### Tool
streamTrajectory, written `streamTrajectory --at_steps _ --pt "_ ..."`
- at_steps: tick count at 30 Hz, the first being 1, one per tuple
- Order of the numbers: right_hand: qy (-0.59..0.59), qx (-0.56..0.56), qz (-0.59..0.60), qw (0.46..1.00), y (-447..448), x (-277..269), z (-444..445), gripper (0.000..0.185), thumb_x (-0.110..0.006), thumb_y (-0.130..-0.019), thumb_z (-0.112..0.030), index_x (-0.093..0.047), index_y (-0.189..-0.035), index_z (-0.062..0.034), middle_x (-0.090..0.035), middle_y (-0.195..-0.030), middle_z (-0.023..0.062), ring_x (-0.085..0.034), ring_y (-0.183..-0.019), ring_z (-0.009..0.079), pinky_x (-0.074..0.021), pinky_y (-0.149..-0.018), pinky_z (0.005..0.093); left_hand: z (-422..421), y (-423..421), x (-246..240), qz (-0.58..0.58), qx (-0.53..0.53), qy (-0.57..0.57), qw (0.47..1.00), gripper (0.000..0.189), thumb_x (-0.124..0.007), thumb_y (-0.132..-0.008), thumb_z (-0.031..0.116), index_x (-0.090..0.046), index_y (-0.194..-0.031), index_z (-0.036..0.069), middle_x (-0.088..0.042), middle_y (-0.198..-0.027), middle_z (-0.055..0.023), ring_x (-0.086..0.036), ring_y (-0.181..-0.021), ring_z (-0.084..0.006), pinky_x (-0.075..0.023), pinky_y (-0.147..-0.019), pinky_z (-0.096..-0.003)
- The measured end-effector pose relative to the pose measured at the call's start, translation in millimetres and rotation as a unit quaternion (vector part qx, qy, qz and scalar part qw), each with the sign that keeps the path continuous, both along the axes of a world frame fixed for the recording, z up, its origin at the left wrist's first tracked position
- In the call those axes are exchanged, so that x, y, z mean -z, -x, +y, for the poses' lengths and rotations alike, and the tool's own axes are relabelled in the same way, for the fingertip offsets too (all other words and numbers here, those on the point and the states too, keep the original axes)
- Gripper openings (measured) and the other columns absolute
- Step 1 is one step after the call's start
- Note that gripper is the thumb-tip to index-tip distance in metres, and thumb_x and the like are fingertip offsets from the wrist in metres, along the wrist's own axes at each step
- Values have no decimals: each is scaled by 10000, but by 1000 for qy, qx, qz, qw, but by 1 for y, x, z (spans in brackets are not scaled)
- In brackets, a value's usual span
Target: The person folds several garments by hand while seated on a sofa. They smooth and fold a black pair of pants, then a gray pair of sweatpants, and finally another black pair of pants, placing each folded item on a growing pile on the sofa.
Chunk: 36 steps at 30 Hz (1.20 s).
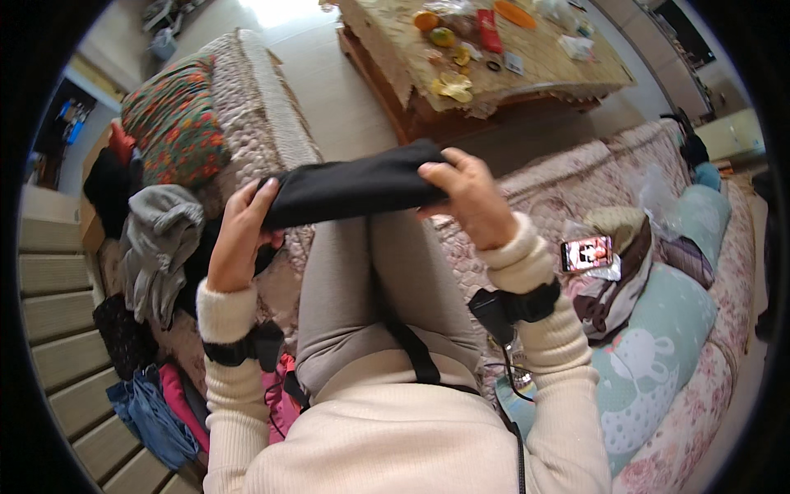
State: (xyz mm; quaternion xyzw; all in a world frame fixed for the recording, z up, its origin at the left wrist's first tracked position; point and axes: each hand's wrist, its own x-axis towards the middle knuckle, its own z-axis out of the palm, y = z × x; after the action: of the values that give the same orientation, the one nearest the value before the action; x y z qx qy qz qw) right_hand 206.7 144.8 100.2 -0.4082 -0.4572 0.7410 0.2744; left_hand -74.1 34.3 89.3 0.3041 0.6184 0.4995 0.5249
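A black cloth bundle [358,188], folded into a long flat shape, is held in the air above my knees. My left hand [241,228] grips its left end, the thumb on top. At its right end my right hand [466,194] has hold of the cloth, thumb and fingers around the edge. Whether the bundle is a garment cannot be told. Black straps with small dark boxes sit around both my sleeves, and a cable hangs from the right one.
A grey garment [162,228], blue jeans [151,417] and other clothes lie at left, near a floral cushion [179,120]. At right are a lit phone [586,254] and a green rabbit-print pillow [660,352]. A table [555,68] with fruit peel stands ahead.
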Motion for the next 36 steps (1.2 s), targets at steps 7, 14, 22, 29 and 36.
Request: streamTrajectory --at_steps 7,14,22,29,36 --pt "-24 -55 -49 997 -35 -11 -64 296 -634 -883 -156 -582 -1094 44 -664 -922 92 -650 -755 146 -555 -626 291 -70 -36 -6 2 -30 47 998 277 -581 -977 280 -604 -1070 21 -590 -753 23 -512 -508 -46 -425 -439 -198" --pt "240 -133 -279 920 -86 56 -138 317 -668 -902 -262 -567 -933 37 -625 -711 73 -612 -529 120 -486 -463 226 -151 -60 57 -6 166 300 940 301 -558 -976 277 -587 -1051 -14 -597 -727 -14 -572 -556 -71 -451 -461 -214" --pt "-72 -506 -479 714 -78 44 -93 603 -620 -833 -575 -693 -669 2 -675 -675 177 -679 -655 320 -535 -675 397 -125 -25 74 429 251 93 863 269 -593 -906 260 -602 -993 6 -642 -869 -190 -629 -847 -365 -503 -757 -411" --pt "-397 -170 -289 855 -18 84 21 691 -775 -742 -356 -536 -1280 5 -625 -1131 201 -626 -1013 311 -496 -898 382 -25 -6 85 328 176 5 928 386 -617 -892 268 -556 -1168 5 -586 -1064 -194 -598 -1020 -341 -474 -906 -405" --pt "-249 -358 -393 809 46 132 80 804 -801 -652 -523 -587 -1294 -90 -618 -1265 169 -564 -1213 332 -391 -1057 436 63 -14 127 278 188 -38 941 675 -715 -834 363 -439 -1358 38 -548 -1249 -198 -543 -1173 -323 -428 -995 -389"
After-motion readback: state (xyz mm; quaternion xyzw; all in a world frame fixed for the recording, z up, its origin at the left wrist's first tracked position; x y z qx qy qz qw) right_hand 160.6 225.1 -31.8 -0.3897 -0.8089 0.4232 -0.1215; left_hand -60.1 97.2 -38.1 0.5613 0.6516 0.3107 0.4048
